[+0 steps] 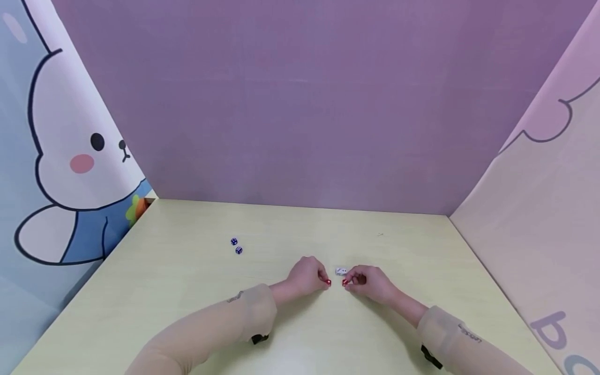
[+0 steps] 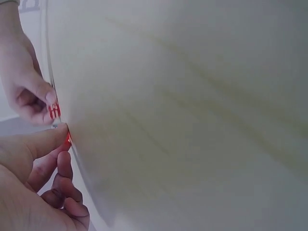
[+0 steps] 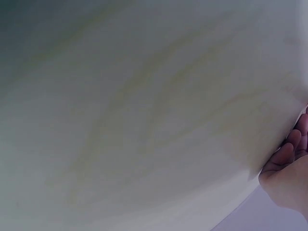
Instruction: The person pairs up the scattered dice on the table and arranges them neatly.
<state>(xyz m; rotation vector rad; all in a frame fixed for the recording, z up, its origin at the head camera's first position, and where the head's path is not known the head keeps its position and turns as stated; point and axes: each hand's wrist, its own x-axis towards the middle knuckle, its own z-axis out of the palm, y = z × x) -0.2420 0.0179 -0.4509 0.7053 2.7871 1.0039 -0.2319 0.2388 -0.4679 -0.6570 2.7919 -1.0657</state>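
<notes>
Between the thumb and fingertips of my left hand (image 1: 307, 275) I pinch a small red die, the left-hand red die (image 1: 328, 283); it sits just to the near left of the white dice. My right hand (image 1: 371, 283) pinches a second one, the right-hand red die (image 1: 345, 283), just on the near side of the white dice, toward their right end. Both grips are narrow, each closed down on its own die, and a slim gap lies between the two red cubes. White pips show on the right-hand red die.

The white dice (image 1: 340, 271), two of them side by side, lie just beyond that gap. My right fingers come up close to their right end; I cannot tell whether they touch it.

Farther off, well to the left of the white dice and beyond them, are two dark blue dice with white pips: a far blue die (image 1: 234, 241) and a near blue die (image 1: 238, 250), just beside each other.

Under all of this spreads the pale wooden table (image 1: 187, 271). My beige sleeves (image 1: 215, 317) reach in from the near side of the white dice, and beyond them, past the table's far edge, stands a purple panel (image 1: 300, 104).
</notes>
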